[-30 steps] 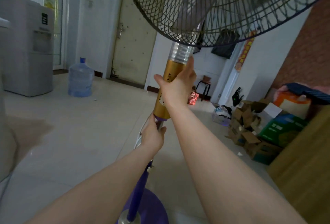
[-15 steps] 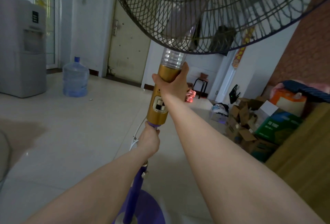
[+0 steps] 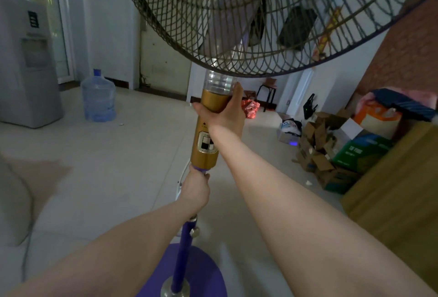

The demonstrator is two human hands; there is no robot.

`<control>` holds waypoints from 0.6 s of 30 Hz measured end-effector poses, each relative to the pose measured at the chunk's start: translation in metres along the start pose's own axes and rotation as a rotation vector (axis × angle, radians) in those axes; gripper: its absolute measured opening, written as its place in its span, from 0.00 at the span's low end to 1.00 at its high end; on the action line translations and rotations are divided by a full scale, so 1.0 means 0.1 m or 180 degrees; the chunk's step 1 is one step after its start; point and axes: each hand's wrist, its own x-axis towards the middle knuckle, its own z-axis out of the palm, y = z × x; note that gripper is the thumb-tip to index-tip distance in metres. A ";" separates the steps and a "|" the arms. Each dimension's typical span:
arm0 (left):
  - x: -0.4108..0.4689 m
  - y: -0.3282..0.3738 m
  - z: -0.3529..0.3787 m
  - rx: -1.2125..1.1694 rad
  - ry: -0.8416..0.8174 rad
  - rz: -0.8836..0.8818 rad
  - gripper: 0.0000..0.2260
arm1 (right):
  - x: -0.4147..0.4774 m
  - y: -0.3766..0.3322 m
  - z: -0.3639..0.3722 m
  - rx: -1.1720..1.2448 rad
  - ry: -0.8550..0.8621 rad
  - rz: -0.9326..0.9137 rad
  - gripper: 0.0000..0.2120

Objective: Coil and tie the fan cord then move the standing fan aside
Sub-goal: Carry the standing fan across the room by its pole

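Observation:
The standing fan stands right in front of me, its dark wire cage [image 3: 272, 19] filling the top of the view. My right hand [image 3: 225, 112] grips the top of the gold control column [image 3: 206, 140], just under the clear collar. My left hand [image 3: 195, 190] is closed around the purple pole [image 3: 183, 249] directly below the gold column. A loop of white cord [image 3: 181, 178] shows beside my left hand; how it is tied is hidden. The round purple base [image 3: 203, 280] is at the bottom edge.
A grey water dispenser [image 3: 26, 64] and a blue water jug [image 3: 98, 97] stand at the far left. Cardboard boxes [image 3: 322, 152] and bags pile along the right wall, beside a wooden panel [image 3: 398, 192]. A small stool [image 3: 267, 93] stands by the far doorway. Pale tiled floor lies between.
The fan and both hands have shifted with the view; the cage now hangs lower and more central. Both grips stay on the column and pole.

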 end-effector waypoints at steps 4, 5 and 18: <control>-0.06 0.56 -0.20 0.0103 -0.0078 -0.0032 0.09 | 0.24 -0.46 -0.26 -0.0010 -0.0050 0.0124 0.42; -0.07 0.75 -0.26 0.0130 -0.0123 -0.0063 0.09 | 0.33 -0.61 -0.36 -0.0019 -0.0058 0.0189 0.43; -0.44 2.30 -0.71 0.0244 -0.0196 0.0069 0.10 | 0.88 -2.05 -1.35 -0.0214 -0.0034 0.0421 0.43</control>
